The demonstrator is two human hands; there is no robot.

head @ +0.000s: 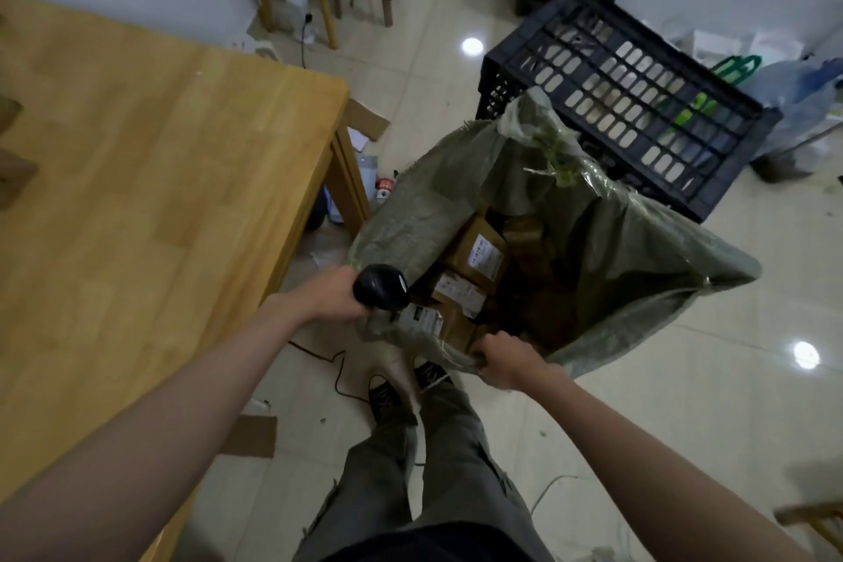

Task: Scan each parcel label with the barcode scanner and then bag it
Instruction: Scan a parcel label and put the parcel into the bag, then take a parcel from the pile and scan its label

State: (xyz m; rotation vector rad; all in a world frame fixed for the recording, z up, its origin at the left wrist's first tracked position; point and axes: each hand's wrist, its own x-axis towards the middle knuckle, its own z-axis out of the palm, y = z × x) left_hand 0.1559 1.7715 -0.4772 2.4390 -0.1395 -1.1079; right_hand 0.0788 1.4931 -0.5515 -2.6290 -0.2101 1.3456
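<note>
Black scanner (382,289) gripped in left hand (335,294) at sack (606,260) rim. Right hand (502,358) clenched on near rim. Labelled parcels (474,258) lying inside, beside table (137,178).

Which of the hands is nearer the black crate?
Right. The right hand grips the sack's near rim, on the side of the black crate. The left hand holds the scanner at the sack's left edge, farther away.
</note>
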